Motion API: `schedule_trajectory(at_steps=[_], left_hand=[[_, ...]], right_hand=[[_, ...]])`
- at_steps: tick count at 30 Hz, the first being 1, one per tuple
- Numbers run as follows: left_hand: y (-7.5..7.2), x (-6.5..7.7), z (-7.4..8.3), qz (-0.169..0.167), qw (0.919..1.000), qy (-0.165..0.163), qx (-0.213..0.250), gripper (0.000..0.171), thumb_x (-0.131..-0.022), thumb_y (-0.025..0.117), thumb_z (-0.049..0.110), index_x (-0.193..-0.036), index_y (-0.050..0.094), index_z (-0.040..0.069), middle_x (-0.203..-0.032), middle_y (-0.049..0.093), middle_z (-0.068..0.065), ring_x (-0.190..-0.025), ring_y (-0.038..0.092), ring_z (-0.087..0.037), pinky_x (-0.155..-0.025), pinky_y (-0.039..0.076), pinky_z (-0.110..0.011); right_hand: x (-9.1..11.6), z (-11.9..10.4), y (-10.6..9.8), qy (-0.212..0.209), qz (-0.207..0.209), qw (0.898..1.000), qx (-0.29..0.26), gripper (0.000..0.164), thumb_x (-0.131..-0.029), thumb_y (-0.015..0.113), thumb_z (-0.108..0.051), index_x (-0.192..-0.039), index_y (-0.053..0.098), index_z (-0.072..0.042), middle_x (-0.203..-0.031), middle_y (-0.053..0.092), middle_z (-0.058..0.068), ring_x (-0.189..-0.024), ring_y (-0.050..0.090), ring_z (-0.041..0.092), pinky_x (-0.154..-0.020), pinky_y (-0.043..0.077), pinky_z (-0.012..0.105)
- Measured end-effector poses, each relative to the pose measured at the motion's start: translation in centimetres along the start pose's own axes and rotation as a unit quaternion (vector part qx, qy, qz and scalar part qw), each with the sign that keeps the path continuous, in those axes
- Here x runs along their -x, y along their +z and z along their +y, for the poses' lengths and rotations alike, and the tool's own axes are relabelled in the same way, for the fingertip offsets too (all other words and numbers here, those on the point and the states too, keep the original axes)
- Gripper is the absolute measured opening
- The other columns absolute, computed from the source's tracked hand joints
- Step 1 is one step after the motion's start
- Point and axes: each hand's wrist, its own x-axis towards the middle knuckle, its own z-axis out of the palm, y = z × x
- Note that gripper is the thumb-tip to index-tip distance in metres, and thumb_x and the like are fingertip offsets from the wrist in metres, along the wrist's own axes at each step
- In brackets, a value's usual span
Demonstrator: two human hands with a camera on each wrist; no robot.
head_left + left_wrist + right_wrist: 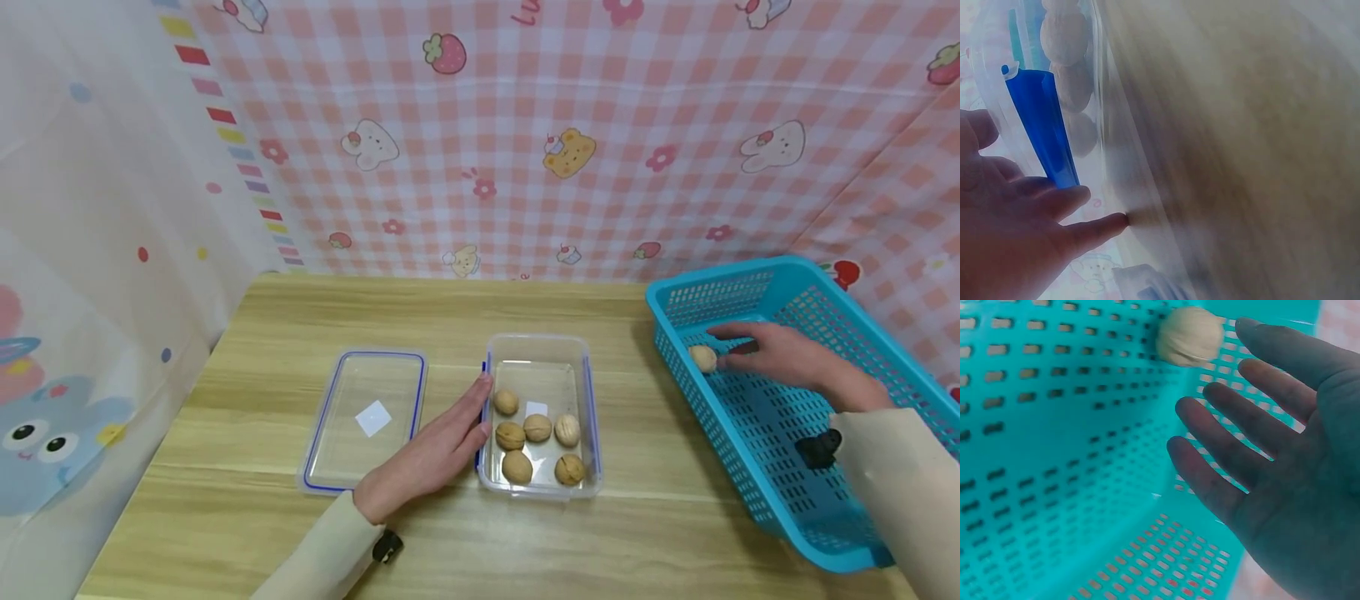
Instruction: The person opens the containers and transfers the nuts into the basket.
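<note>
My left hand point(442, 446) rests with extended fingers along the left wall of a clear plastic box point(543, 348), beside its blue side latch point(1044, 125). Several walnuts point(537, 427) lie inside the box, mostly in its nearer half. Over in the blue basket point(757, 433), my right hand point(780, 354) reaches toward a single walnut point(703, 358) lying against the basket's left wall. In the right wrist view the right hand's fingers point(1229, 437) are spread and apart from that walnut, with nothing in the palm.
A clear lid point(386, 375) with a blue seal lies flat on the wooden table point(450, 317), left of the box. The basket stands at the table's right side. Patterned cloth point(480, 125) hangs behind the table and along its sides.
</note>
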Motion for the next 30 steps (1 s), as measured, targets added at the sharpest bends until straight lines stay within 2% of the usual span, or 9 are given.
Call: schedule_trajectory(at_steps=[9,12,14,15,18,20,22,26,30], left_hand=[[0.0,-0.1,0.0,0.001,1.0,0.001,0.005,0.064,-0.113,0.043,0.025,-0.165,0.012,0.004,-0.172,0.012,-0.015,-0.156,0.018,-0.033,-0.126,0.02,-0.049],[0.1,-0.1,0.0,0.001,1.0,-0.001,0.006,0.064,-0.113,0.043,0.025,-0.165,0.013,0.004,-0.172,0.013,-0.015,-0.156,0.018,-0.033,-0.126,0.021,-0.049],[0.1,-0.1,0.1,0.0,1.0,-0.002,0.007,0.064,-0.113,0.043,0.026,-0.165,0.013,0.004,-0.172,0.013,-0.014,-0.156,0.018,-0.032,-0.126,0.021,-0.049],[0.1,-0.1,0.1,0.0,1.0,-0.001,0.006,0.064,-0.113,0.043,0.026,-0.165,0.013,0.005,-0.172,0.013,-0.014,-0.157,0.018,-0.032,-0.126,0.021,-0.049],[0.1,-0.1,0.1,0.001,1.0,-0.002,0.007,0.064,-0.113,0.043,0.026,-0.165,0.013,0.004,-0.172,0.013,-0.015,-0.157,0.018,-0.031,-0.126,0.021,-0.049],[0.0,-0.1,0.2,0.001,1.0,-0.002,0.007,0.064,-0.113,0.043,0.025,-0.165,0.013,0.004,-0.172,0.013,-0.015,-0.157,0.018,-0.031,-0.126,0.021,-0.049],[0.0,-0.1,0.2,0.003,1.0,0.0,0.006,0.064,-0.113,0.043,0.025,-0.165,0.013,0.004,-0.171,0.013,-0.015,-0.157,0.018,-0.031,-0.126,0.021,-0.049],[-0.1,-0.1,0.2,0.005,1.0,0.003,0.007,0.063,-0.113,0.043,0.025,-0.164,0.014,0.003,-0.171,0.013,-0.016,-0.156,0.018,-0.032,-0.126,0.021,-0.05],[-0.1,-0.1,0.1,0.005,0.9999,0.001,0.009,0.063,-0.113,0.043,0.026,-0.164,0.014,0.004,-0.171,0.013,-0.015,-0.156,0.019,-0.032,-0.126,0.021,-0.05]], right_hand=[[2.3,-1.3,-1.8,-0.002,0.062,0.998,0.02,0.056,-0.104,0.065,-0.029,-0.149,0.05,0.002,-0.145,0.053,0.033,-0.124,0.057,0.054,-0.093,0.055,0.063],[3.3,-1.5,-1.8,-0.014,0.101,0.994,0.022,0.052,-0.103,0.067,-0.027,-0.147,0.055,-0.001,-0.138,0.06,0.03,-0.118,0.062,0.051,-0.085,0.061,0.041],[4.0,-1.7,-1.7,-0.02,0.131,0.991,0.023,0.049,-0.103,0.068,-0.025,-0.144,0.058,-0.001,-0.134,0.064,0.028,-0.113,0.065,0.047,-0.077,0.057,0.024],[4.4,-1.8,-1.6,-0.021,0.146,0.989,0.022,0.048,-0.102,0.069,-0.025,-0.143,0.059,-0.002,-0.132,0.065,0.027,-0.111,0.067,0.043,-0.073,0.053,0.017],[5.5,-2.2,-1.3,-0.011,0.179,0.984,0.007,0.046,-0.102,0.068,-0.028,-0.142,0.061,-0.004,-0.13,0.066,0.023,-0.106,0.067,0.008,-0.071,0.044,0.005],[6.2,-2.6,-1.1,-0.003,0.196,0.981,-0.011,0.046,-0.103,0.067,-0.03,-0.142,0.061,-0.006,-0.132,0.066,0.019,-0.103,0.057,-0.011,-0.072,0.041,0.001],[6.9,-3.0,-1.0,0.004,0.216,0.976,-0.027,0.045,-0.103,0.067,-0.031,-0.142,0.061,-0.009,-0.13,0.066,0.004,-0.1,0.046,-0.022,-0.074,0.038,-0.001],[8.1,-3.9,-0.6,0.01,0.257,0.966,-0.041,0.044,-0.103,0.067,-0.031,-0.142,0.062,-0.011,-0.122,0.055,-0.027,-0.103,0.046,-0.02,-0.075,0.037,0.0],[9.1,-5.0,-0.4,0.032,0.281,0.958,-0.037,0.045,-0.103,0.066,-0.033,-0.143,0.062,-0.014,-0.129,0.062,-0.013,-0.104,0.042,-0.02,-0.074,0.036,0.002]])
